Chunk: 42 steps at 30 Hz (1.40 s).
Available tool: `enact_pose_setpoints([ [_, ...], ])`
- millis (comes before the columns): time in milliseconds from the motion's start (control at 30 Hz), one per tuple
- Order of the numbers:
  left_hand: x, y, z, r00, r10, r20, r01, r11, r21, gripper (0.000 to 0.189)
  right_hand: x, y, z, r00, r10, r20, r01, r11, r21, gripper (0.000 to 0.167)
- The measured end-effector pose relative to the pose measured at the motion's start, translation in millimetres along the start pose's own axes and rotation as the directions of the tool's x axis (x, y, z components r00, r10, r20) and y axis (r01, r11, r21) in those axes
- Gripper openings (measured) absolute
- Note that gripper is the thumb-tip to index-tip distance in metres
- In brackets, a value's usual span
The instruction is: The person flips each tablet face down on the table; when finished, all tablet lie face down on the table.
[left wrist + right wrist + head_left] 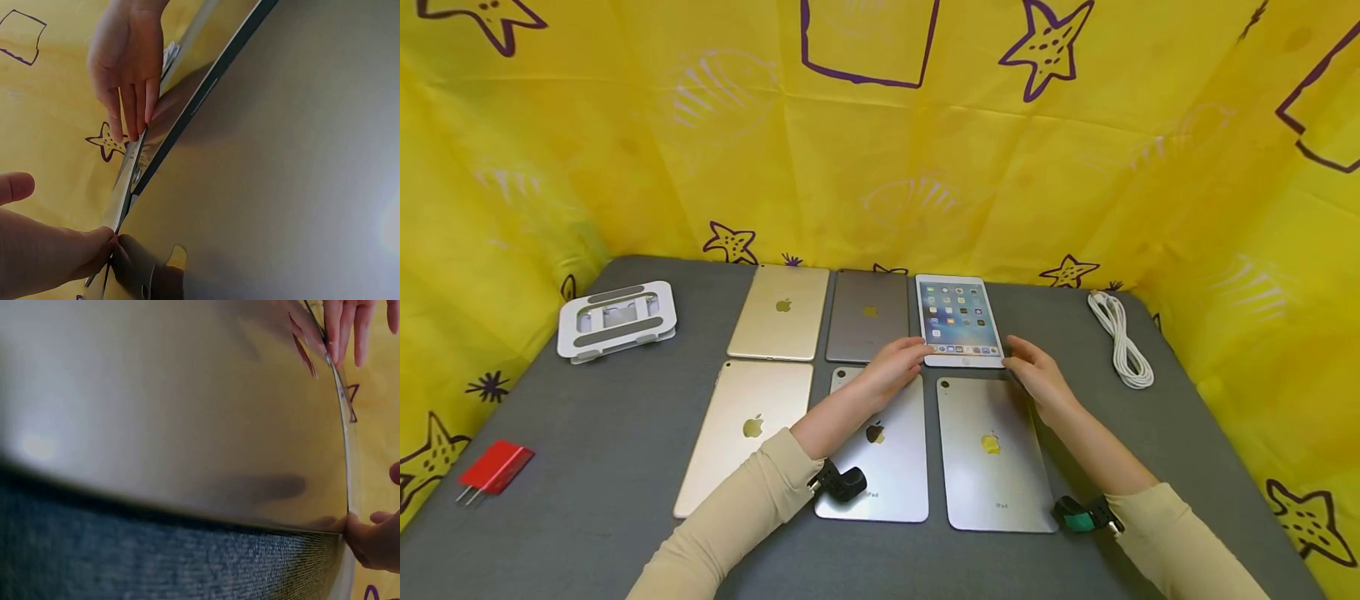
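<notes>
A white tablet (958, 321) with its screen lit lies face up at the right of the back row. My left hand (891, 371) touches its lower left corner, the forearm crossing above a silver tablet (880, 450). At the lower right corner, the fingers of my right hand (1037, 375) touch the edge. Below the lit tablet, another silver tablet (996, 458) lies back up, beside my right wrist. In the left wrist view, the fingers of my right hand (128, 69) look fairly straight; my left hand (50, 250) is partly cut off.
Also back up lie a gold tablet (782, 312), a dark grey tablet (868, 312) and another gold one at front left. A white folding stand (617, 321) and a red plug adapter (496, 468) are on the left. A coiled white cable (1122, 340) lies right. Yellow cloth (880, 167) surrounds the grey table.
</notes>
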State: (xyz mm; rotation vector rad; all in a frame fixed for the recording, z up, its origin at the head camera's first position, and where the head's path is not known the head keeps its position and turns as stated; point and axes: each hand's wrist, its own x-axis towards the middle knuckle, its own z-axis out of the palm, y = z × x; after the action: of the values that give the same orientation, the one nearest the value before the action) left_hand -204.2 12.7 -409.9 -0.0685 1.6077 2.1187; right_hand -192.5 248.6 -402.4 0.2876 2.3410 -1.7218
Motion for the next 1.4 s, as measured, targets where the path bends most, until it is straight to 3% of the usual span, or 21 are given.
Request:
enact_pose_setpoints([
  [333, 0.3, -0.6, -0.7, 0.999, -0.029, 0.016, 0.031, 0.988, -0.154, 0.056, 0.6, 3.4, 4.0, 0.996, -0.027, 0.09, 0.031, 0.999, -0.043, 0.063],
  [867, 2.6, 4.4, 1.5, 0.997, -0.065, 0.032, 0.071, 0.96, -0.273, 0.052, 0.7, 6.3, -2.1, 0.995, -0.07, 0.077, 0.079, 0.99, -0.116, 0.056],
  [1233, 7.9, 4.6, 3.4, 0.995, -0.096, -0.021, 0.089, 0.974, -0.209, 0.047, 2.2, 5.3, -3.9, 0.994, -0.1, 0.032, 0.105, 0.947, -0.303, 0.051],
  [1400, 7.1, 0.1, 3.6, 1.0, -0.024, -0.018, 0.024, 1.0, -0.019, 0.05, 1.0, 3.3, -0.7, 0.995, -0.096, 0.043, 0.104, 0.939, -0.329, 0.049],
])
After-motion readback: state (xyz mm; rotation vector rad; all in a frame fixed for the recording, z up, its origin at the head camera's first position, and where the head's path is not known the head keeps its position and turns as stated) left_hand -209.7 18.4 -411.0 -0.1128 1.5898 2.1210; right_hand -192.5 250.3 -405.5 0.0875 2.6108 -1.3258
